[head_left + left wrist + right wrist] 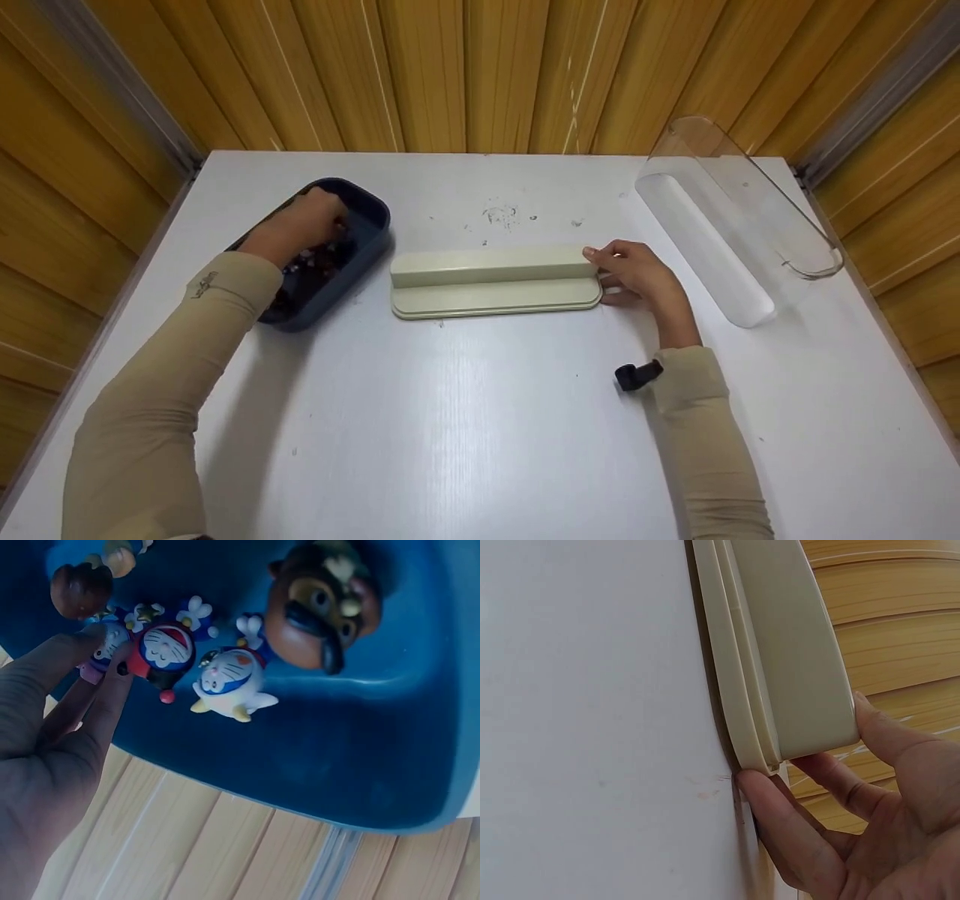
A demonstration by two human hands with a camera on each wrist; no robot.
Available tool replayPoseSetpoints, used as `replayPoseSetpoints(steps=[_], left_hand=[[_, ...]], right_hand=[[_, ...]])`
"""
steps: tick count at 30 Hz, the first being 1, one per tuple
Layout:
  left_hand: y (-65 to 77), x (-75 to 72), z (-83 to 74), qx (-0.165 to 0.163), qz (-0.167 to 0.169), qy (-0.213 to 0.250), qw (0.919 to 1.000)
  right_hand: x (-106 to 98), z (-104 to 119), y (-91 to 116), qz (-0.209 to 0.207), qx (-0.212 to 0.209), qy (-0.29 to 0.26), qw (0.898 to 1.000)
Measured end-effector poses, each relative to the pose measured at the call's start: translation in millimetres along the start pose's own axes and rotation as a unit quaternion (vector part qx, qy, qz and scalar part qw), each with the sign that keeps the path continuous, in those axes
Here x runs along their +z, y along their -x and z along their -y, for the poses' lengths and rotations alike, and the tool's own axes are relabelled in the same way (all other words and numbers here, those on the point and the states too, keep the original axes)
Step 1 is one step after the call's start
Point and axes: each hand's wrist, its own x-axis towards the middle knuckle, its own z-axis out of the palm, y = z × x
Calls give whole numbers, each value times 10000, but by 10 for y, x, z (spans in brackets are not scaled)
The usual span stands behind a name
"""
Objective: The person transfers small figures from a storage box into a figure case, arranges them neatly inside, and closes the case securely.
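My left hand [304, 217] reaches down into a dark blue bin [330, 306] at the left of the table. In the left wrist view its thumb and finger pinch a small blue-and-white cat figurine [112, 643] with a bit of pink on it. Beside that lie a cat figurine in a red hood [166, 649], another in a white hood [229, 682] and a larger brown animal figurine [307, 626]. At the table's middle my right hand [637, 270] grips the right end of a cream stepped base [495, 295], thumb on the upper step, fingers at the lower edge.
A long clear plastic cover [750, 191] with rounded ends and a whitish strip lies at the table's back right. Wood-patterned panels [495, 75] stand behind and at both sides of the white table [465, 420].
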Motion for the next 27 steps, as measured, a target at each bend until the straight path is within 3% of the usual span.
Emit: replayPoseSetpoints(steps=[7,10,18,23,27], left_hand=[[8,-29,-44,-164,225,457,9986],[21,-57,-46,-184,244,407,9987],[85,-90,-17,264,-167,105,9995],[139,-115,-53,331,-216,43,9992],[166,-136,-133,221,-59,46,9997]], right_hand=[[29,20,-21,-17,-44,55,10000],[35,23,-42,-39,-58,93,9999],[46,14,-99,-11,-32,48,10000],[41,11,-112,3,-40,66,10000],[32,13,-103,16,-89,106,9999]])
